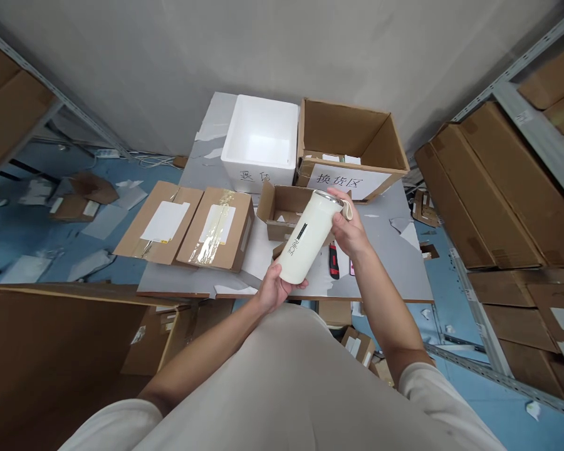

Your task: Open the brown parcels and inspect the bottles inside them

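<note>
A cream insulated bottle with dark lettering and a carry loop is held tilted in front of me, its top toward the upper right. My left hand is closed around its bottom end. Near the lid, my right hand grips the bottle by its upper part and loop. Behind the bottle stands an open small cardboard box, partly hidden by it. A black and red utility knife lies on the table just right of the bottle.
At the table's back stand a white foam box and a large open carton with a handwritten label. Two taped parcels, a left one and a right one, sit at left. Shelving with cartons rises at right.
</note>
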`<act>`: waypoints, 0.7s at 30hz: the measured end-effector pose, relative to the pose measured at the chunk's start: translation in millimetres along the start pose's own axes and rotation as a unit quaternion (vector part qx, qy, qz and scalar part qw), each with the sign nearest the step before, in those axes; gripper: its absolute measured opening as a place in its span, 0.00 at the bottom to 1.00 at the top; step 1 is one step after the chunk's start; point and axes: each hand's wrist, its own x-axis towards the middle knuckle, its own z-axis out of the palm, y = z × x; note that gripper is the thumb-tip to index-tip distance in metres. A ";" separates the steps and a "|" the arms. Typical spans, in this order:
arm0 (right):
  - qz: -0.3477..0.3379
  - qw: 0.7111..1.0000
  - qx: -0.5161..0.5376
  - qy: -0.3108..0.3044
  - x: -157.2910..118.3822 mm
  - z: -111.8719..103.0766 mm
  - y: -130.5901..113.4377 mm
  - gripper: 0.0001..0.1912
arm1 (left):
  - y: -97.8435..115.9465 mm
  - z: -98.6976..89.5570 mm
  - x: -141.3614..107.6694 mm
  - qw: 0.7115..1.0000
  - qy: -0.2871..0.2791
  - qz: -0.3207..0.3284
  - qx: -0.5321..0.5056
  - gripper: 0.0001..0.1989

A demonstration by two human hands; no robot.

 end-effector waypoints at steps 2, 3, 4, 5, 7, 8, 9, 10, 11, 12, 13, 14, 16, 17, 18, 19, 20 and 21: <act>0.017 0.997 0.080 -0.010 0.6 0.2 -1.1 0.40 | -2.7 1.1 1.0 0.999 -0.015 -0.024 -0.017 0.34; 0.020 0.994 0.103 -0.011 0.7 0.2 -1.3 0.41 | -4.3 1.6 1.8 0.999 -0.019 -0.029 -0.023 0.33; 0.021 0.992 0.122 -0.010 0.9 0.1 -1.0 0.40 | -5.9 2.0 2.6 0.999 -0.018 -0.028 -0.024 0.32; 0.021 0.990 0.137 -0.007 1.2 0.0 -0.1 0.40 | -7.4 2.3 3.3 1.000 -0.013 -0.021 -0.018 0.31; 0.021 0.987 0.159 0.004 2.4 -0.5 2.9 0.38 | -9.5 2.8 4.7 1.000 0.006 0.006 0.009 0.30; 0.021 0.985 0.168 0.012 3.2 -0.6 4.8 0.37 | -10.0 3.1 5.3 0.999 0.017 0.026 0.030 0.30; 0.021 0.984 0.175 0.023 4.1 -0.5 6.7 0.36 | -10.2 3.4 5.7 0.997 0.029 0.049 0.054 0.31; 0.022 0.983 0.179 0.034 5.0 -0.3 8.5 0.35 | -10.2 3.8 6.1 0.993 0.042 0.073 0.081 0.34; 0.023 0.982 0.180 0.043 5.6 -0.1 10.1 0.34 | -10.2 4.1 6.4 0.988 0.056 0.095 0.106 0.37; 0.025 0.983 0.177 0.051 6.0 -0.1 11.2 0.33 | -10.3 4.3 6.5 0.983 0.070 0.113 0.128 0.39; 0.026 0.984 0.170 0.053 6.0 -0.5 11.7 0.34 | -10.5 4.4 6.5 0.978 0.083 0.124 0.143 0.39; 0.027 0.986 0.159 0.051 5.8 -1.5 11.7 0.35 | -10.9 4.3 6.3 0.976 0.093 0.130 0.147 0.38; 0.031 0.990 0.133 0.031 4.5 -5.7 9.7 0.37 | -12.2 3.3 5.2 0.980 0.095 0.124 0.125 0.32; 0.035 0.992 0.119 0.018 3.9 -8.8 7.9 0.38 | -12.8 2.5 4.4 0.984 0.089 0.114 0.104 0.30; 0.044 0.994 0.104 0.005 3.4 -12.2 5.8 0.39 | -13.3 1.7 3.4 0.989 0.079 0.100 0.081 0.29; 0.058 0.994 0.089 -0.007 3.2 -15.5 3.5 0.39 | -13.7 0.9 2.4 0.992 0.068 0.085 0.058 0.28; 0.073 0.994 0.076 -0.015 3.4 -18.4 1.2 0.38 | -14.0 0.2 1.5 0.995 0.057 0.069 0.038 0.28; 0.084 0.994 0.071 -0.016 4.0 -20.5 -0.7 0.38 | -14.2 -0.4 0.8 0.997 0.048 0.056 0.022 0.27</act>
